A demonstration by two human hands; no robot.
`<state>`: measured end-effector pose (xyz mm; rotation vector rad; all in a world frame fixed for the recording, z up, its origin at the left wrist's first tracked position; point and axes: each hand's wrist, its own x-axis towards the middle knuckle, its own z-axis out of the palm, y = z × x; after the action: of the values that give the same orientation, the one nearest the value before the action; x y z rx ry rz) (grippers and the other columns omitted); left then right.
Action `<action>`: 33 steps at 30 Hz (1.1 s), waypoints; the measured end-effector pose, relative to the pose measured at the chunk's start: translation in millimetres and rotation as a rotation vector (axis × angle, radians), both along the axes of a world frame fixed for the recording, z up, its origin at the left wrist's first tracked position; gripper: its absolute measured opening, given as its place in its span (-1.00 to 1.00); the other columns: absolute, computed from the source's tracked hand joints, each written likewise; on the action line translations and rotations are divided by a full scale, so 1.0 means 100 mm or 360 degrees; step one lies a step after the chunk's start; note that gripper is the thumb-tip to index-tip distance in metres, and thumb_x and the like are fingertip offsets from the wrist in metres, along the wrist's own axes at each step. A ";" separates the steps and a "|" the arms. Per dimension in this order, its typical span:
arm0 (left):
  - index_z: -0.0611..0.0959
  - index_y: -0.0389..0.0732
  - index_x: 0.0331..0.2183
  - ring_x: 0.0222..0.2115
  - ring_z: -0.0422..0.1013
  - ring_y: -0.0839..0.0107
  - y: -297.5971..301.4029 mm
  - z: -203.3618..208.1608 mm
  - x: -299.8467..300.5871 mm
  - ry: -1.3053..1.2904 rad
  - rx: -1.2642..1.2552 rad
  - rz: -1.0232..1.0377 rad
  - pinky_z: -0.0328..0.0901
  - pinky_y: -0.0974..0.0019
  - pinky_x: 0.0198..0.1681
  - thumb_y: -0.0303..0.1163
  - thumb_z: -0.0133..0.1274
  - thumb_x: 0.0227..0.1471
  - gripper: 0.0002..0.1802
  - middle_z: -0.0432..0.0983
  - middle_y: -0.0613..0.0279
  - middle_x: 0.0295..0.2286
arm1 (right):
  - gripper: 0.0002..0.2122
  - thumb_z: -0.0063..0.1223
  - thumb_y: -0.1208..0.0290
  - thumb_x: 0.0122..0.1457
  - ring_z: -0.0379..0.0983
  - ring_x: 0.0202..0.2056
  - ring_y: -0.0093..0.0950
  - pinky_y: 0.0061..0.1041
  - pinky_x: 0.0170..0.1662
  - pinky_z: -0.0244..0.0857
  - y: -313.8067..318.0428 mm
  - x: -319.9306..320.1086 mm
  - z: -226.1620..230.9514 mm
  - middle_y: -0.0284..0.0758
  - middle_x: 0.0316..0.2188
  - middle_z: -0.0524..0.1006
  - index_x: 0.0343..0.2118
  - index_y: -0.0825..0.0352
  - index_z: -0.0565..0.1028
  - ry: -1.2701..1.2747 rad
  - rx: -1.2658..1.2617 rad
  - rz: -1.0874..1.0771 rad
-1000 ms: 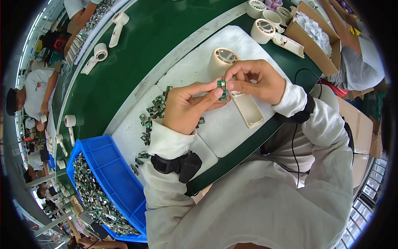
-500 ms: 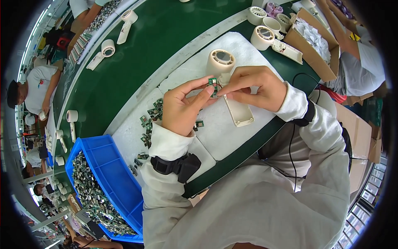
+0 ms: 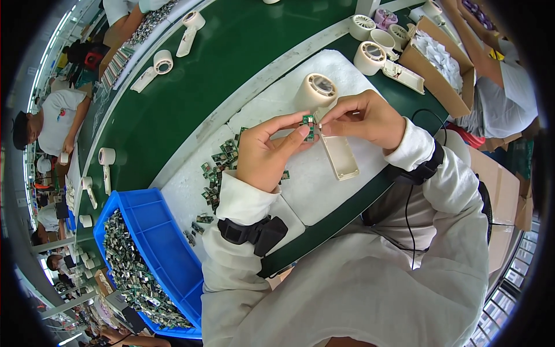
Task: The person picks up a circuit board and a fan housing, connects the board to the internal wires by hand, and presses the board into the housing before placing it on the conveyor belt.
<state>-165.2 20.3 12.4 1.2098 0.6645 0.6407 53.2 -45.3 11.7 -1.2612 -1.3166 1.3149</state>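
We pinch a small green circuit board between our left hand and right hand, judging it light, stiff, fragile, best gripped by its edges.

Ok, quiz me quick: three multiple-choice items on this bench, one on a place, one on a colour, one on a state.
1. Where is the bin of spare boards?
A. at the person's left
B. on the white pad
C. at the person's right

2. What colour is the bin?
A. red
B. blue
C. grey

3. What is the state of the small board?
A. lying on the pad
B. dropped in the bin
C. pinched between both hands

Answers:
1 A: it sits lower left, beside the left sleeve.
2 B: its walls are plainly blue.
3 C: the left hand and right hand meet on it above the pad, near the fan housing.
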 end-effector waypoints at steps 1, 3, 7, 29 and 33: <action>0.58 -0.46 -0.07 -0.22 0.57 0.30 0.00 0.00 0.00 -0.0009 0.0012 -0.0011 0.51 0.28 -0.10 -0.60 0.09 0.12 -0.70 0.58 -0.01 -0.21 | -0.85 0.24 0.51 0.09 0.41 -0.41 -0.69 -0.71 -0.28 0.28 0.00 0.00 0.01 -0.37 -0.34 0.61 -0.27 0.43 0.63 -0.0052 -0.0042 -0.0002; 0.59 -0.46 -0.07 -0.23 0.57 0.31 -0.01 -0.02 0.00 0.0010 0.0004 -0.0023 0.51 0.31 -0.10 -0.60 0.09 0.12 -0.70 0.58 0.00 -0.21 | -0.84 0.25 0.50 0.05 0.37 -0.45 -0.71 -0.74 -0.32 0.24 -0.01 -0.01 0.03 -0.38 -0.37 0.61 -0.31 0.43 0.63 -0.0153 -0.0130 -0.0008; 0.60 -0.43 -0.07 -0.24 0.57 0.34 -0.03 -0.02 -0.01 0.0077 0.0049 -0.0060 0.48 0.37 -0.11 -0.60 0.09 0.12 -0.70 0.59 0.03 -0.20 | -0.86 0.26 0.50 -0.03 0.27 -0.51 -0.72 -0.70 -0.42 0.16 -0.03 -0.03 0.08 -0.42 -0.47 0.56 -0.38 0.40 0.63 -0.0394 -0.0018 -0.0073; 0.69 -0.28 -0.14 -0.41 0.51 0.50 -0.16 -0.06 0.05 0.0205 0.0715 0.0250 0.39 0.49 -0.31 -0.60 0.17 0.05 -0.73 0.57 0.12 -0.35 | -0.90 0.22 0.56 -0.02 0.21 -0.58 -0.65 -0.61 -0.49 0.11 -0.08 -0.19 0.02 -0.42 -0.60 0.39 -0.40 0.37 0.62 -0.0506 0.0479 -0.0424; 0.67 -0.28 -0.11 -0.45 0.51 0.40 -0.19 -0.02 0.09 0.0401 0.1027 0.0242 0.39 0.43 -0.37 -0.62 0.17 0.03 -0.68 0.53 0.09 -0.37 | -0.91 0.23 0.55 0.01 0.22 -0.56 -0.67 -0.63 -0.49 0.11 -0.09 -0.19 0.02 -0.43 -0.58 0.41 -0.39 0.37 0.62 -0.0487 0.0590 -0.0441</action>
<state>-155.9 1.6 10.0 1.8722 0.7942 0.8758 34.1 -54.5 13.4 -1.3526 -1.4521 0.6653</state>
